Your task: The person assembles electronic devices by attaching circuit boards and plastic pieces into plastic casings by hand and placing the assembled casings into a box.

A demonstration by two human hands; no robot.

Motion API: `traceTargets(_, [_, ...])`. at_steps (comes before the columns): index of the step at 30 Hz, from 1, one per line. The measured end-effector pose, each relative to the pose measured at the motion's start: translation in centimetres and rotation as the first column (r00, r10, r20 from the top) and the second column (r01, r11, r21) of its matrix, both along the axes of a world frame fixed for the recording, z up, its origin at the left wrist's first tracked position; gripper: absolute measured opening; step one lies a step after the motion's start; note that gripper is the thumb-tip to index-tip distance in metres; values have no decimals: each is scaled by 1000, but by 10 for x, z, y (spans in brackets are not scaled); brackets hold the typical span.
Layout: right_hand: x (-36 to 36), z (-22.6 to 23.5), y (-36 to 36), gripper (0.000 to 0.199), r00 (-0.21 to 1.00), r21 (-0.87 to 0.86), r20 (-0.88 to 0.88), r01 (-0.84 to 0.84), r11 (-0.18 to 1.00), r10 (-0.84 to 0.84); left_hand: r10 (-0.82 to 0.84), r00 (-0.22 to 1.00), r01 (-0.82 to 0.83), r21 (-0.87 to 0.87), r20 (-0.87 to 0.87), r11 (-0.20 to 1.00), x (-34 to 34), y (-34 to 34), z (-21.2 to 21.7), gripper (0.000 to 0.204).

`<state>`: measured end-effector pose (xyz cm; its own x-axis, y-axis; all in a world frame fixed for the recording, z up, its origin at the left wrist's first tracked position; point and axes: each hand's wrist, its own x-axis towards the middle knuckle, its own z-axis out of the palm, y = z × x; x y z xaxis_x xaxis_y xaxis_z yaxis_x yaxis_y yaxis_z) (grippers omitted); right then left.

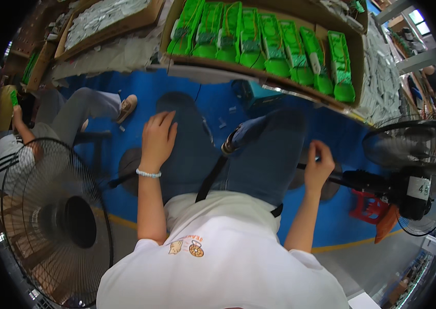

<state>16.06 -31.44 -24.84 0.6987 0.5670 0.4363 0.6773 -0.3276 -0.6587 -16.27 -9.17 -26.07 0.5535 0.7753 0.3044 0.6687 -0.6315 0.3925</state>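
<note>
My left hand (158, 138) is over my left thigh, its fingers stretched out and nothing in them. A pale beaded bracelet (148, 174) circles that wrist. Out to the right, beside my right thigh, is my right hand (321, 164). Its fingers are loosely bent with a gap between them, and I see nothing held. Both hands are away from the bench. Ahead, a cardboard box (212, 66) holds a row of several green plastic housings (251, 41) with small circuit boards and thin wires inside.
Another cardboard tray (146, 20) of whitish parts lies at the far left. Black fans stand close on the left (55, 221) and right (408, 141). A person (22, 147) sits at the left, holding a green part (14, 98). A red stool (366, 206) is at the right.
</note>
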Motion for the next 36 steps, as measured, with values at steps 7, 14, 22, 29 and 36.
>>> traceTargets(7, [1, 47, 27, 6, 996, 60, 80, -51, 997, 46, 3, 999, -6, -78, -50, 997, 8, 28, -55, 29])
traceTargets(14, [0, 118, 83, 17, 968, 187, 229, -142, 972, 97, 73, 991, -74, -3, -108, 997, 15, 35, -73, 26])
traceTargets(22, [32, 170, 180, 14, 906, -384, 343, -107, 917, 249, 101, 987, -107, -41, -127, 993, 10, 46, -90, 21])
traceTargets(29, [56, 163, 225, 38, 867, -760, 386, 105, 641, 315, 96, 994, -98, -30, -59, 995, 19, 49, -79, 19])
traceTargets(36, [52, 179, 216, 51, 983, -533, 133, -39, 845, 129, 48, 999, -48, -50, 1, 998, 22, 51, -74, 19])
